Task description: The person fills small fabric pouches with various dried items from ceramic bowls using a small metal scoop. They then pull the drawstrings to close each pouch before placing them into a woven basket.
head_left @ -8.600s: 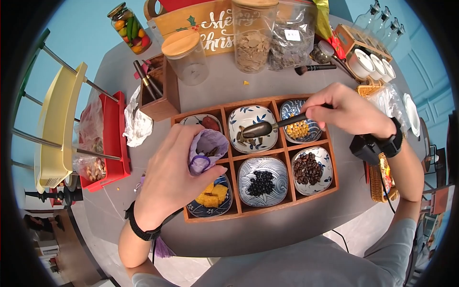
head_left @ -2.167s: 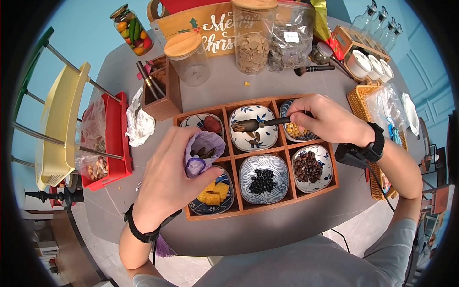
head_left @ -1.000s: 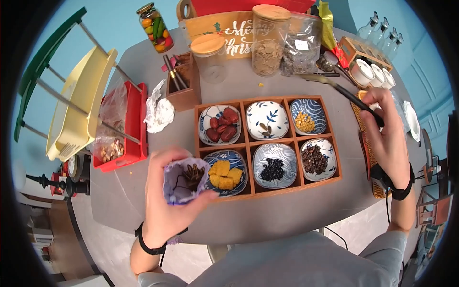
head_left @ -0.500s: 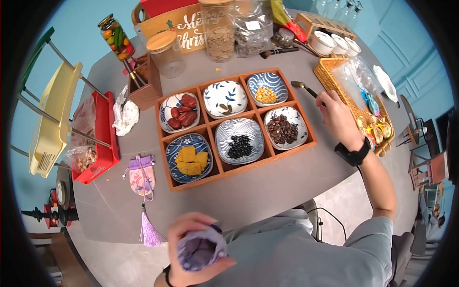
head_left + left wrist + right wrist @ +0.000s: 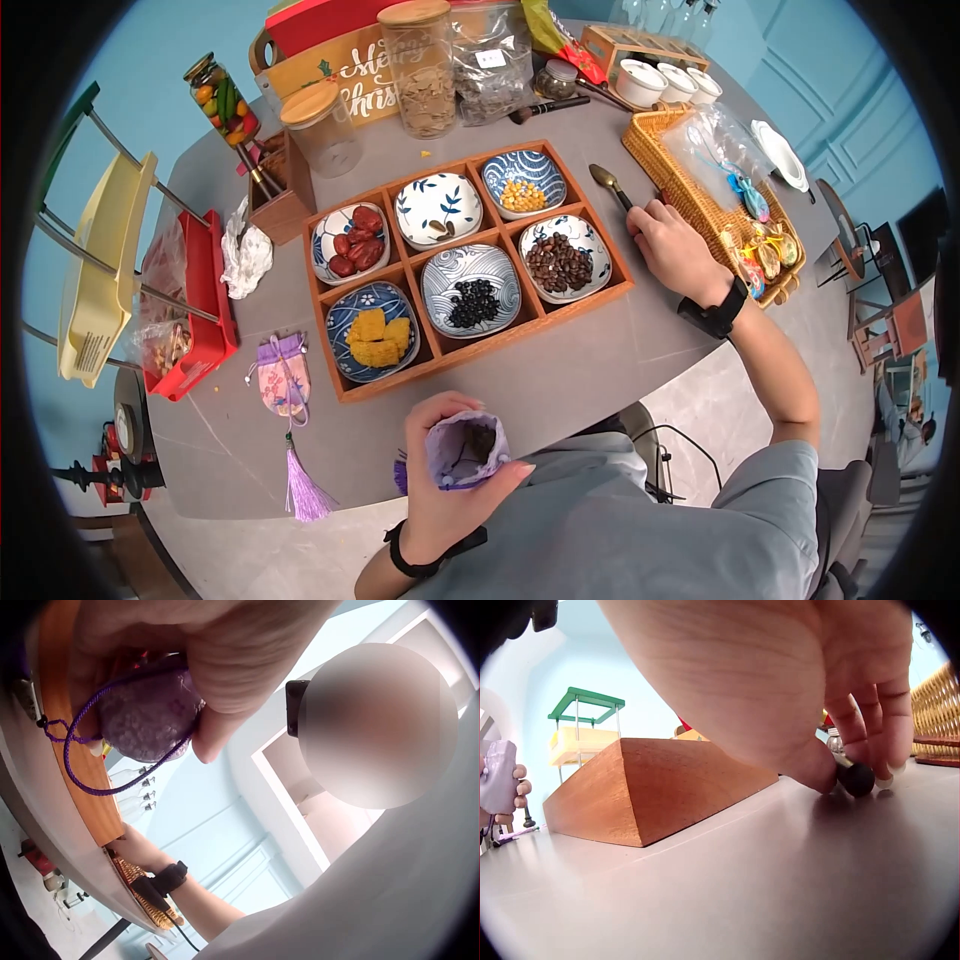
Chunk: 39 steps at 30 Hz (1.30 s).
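Observation:
Near the table's front edge my left hand (image 5: 435,510) grips a purple drawstring pouch (image 5: 450,476), its mouth up and dark pieces inside. A purple cord loop (image 5: 69,761) hangs from it in the left wrist view. To the right of the wooden compartment box (image 5: 480,346), my right hand (image 5: 680,255) pinches the dark handle end (image 5: 856,780) of a small scoop (image 5: 605,180) low at the tabletop. A leaf-patterned white bowl (image 5: 440,195) in the box's back middle compartment holds a few brown pieces.
Other bowls hold red dates (image 5: 357,243), yellow chunks (image 5: 378,340), black beans (image 5: 474,302), corn kernels (image 5: 524,195) and coffee beans (image 5: 558,262). A tasselled pouch (image 5: 284,380) lies left. A wicker basket (image 5: 655,150) stands right; jars (image 5: 418,80) stand behind.
My right hand has taken the scoop from over the white bowl to the tabletop right of the box. My left hand has brought the pouch from the box's left side toward my body.

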Each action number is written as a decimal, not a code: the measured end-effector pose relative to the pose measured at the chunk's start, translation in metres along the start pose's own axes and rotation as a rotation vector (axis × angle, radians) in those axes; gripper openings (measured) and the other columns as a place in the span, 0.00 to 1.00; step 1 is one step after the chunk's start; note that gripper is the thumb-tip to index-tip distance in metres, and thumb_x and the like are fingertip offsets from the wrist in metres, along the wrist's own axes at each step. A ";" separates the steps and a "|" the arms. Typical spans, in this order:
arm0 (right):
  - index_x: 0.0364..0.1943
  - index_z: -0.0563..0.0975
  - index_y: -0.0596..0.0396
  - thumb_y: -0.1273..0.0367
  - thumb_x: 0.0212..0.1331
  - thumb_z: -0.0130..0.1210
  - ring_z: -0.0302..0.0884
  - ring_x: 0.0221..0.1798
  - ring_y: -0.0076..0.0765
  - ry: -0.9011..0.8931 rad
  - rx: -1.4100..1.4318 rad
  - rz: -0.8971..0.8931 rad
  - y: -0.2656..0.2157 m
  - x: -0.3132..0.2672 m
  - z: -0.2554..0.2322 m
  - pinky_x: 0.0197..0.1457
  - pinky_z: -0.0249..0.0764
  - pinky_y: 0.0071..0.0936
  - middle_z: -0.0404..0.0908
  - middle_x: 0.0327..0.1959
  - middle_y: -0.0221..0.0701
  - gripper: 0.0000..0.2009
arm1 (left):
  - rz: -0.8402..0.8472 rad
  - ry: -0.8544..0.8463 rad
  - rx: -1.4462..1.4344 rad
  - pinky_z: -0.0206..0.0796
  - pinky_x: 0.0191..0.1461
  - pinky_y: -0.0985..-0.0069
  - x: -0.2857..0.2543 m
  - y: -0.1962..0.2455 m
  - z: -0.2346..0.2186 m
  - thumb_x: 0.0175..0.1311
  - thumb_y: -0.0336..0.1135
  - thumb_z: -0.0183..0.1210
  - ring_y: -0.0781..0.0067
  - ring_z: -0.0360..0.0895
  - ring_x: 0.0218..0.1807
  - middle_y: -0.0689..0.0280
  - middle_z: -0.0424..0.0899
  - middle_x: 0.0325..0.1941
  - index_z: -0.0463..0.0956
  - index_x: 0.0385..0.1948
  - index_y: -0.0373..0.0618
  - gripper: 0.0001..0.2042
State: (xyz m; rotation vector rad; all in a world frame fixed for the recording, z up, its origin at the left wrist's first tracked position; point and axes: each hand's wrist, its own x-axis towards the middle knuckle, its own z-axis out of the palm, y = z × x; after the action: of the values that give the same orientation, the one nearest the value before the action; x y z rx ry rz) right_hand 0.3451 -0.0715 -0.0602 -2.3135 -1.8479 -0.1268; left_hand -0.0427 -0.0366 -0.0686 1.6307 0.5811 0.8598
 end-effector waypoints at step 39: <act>0.46 0.83 0.59 0.77 0.58 0.66 0.84 0.40 0.44 0.006 0.915 -0.245 -0.136 -0.089 -0.011 0.41 0.81 0.37 0.82 0.42 0.36 0.11 | 0.101 -0.091 0.657 0.75 0.45 0.64 0.008 0.013 0.003 0.52 0.21 0.68 0.55 0.81 0.44 0.60 0.83 0.46 0.83 0.45 0.39 0.16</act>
State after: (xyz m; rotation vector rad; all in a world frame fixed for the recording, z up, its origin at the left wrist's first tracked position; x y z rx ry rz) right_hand 0.1935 -0.1298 -0.0537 -1.4537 -1.6631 0.5593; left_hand -0.0367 -0.0354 -0.0550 2.2958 0.7723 0.6960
